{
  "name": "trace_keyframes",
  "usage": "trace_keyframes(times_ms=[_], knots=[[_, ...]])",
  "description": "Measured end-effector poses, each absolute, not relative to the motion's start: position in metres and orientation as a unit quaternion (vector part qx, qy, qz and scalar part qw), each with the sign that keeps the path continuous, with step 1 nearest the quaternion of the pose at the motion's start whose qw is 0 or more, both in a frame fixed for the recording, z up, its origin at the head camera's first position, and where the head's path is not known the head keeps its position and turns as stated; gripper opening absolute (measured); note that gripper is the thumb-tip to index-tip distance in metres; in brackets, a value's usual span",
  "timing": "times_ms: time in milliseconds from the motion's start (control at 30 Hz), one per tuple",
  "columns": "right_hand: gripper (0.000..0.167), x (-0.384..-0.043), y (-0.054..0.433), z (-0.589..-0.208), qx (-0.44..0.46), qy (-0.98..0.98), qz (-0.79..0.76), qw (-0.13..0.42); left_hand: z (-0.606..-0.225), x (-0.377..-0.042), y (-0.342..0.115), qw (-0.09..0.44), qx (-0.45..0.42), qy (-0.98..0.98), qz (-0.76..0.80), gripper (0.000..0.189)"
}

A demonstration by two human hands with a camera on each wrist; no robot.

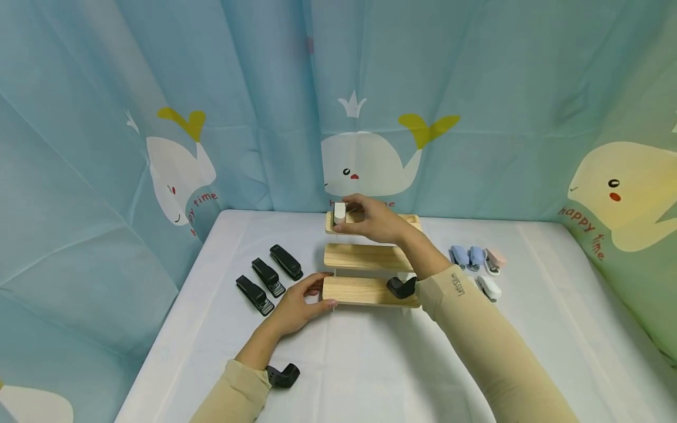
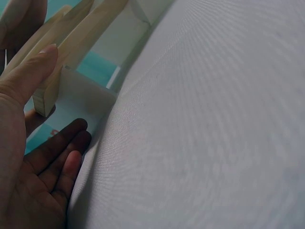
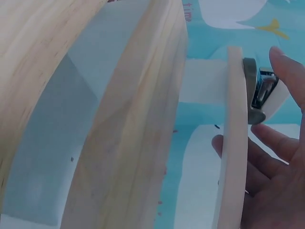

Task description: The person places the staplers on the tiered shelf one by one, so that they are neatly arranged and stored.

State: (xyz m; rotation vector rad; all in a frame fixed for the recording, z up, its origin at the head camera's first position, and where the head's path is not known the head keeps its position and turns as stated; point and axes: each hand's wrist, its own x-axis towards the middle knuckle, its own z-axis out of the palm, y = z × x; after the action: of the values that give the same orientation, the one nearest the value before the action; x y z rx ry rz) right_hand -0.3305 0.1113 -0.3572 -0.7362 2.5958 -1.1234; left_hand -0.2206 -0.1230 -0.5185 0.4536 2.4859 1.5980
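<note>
A small white mini stapler (image 1: 339, 211) is on the left end of the top step of a three-step wooden display rack (image 1: 370, 291). My right hand (image 1: 375, 220) reaches over the lower steps and pinches the stapler end to end. Its metal underside (image 3: 262, 88) lies against the top step in the right wrist view. With my left hand (image 1: 296, 305) I grip the left end of the lowest step, thumb (image 2: 40, 67) along its front edge. The index finger is partly hidden behind that end, and the other fingers lie below, off the wood.
Three black staplers (image 1: 268, 277) lie in a slanted row left of the rack. To the right are two blue mini staplers (image 1: 468, 257), a pink one (image 1: 495, 260) and a white one (image 1: 489, 288). A whale-print curtain (image 1: 280, 117) hangs behind the white-covered table (image 1: 338, 370).
</note>
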Motion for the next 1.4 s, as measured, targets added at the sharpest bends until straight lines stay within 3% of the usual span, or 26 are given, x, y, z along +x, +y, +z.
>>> trace_keyframes(times_ms=[1400], knots=[[0.075,-0.308,0.182,-0.339,-0.230,0.895,-0.375,0.069,-0.517,-0.221,-0.122,0.072,0.153,0.826,0.538,0.064]])
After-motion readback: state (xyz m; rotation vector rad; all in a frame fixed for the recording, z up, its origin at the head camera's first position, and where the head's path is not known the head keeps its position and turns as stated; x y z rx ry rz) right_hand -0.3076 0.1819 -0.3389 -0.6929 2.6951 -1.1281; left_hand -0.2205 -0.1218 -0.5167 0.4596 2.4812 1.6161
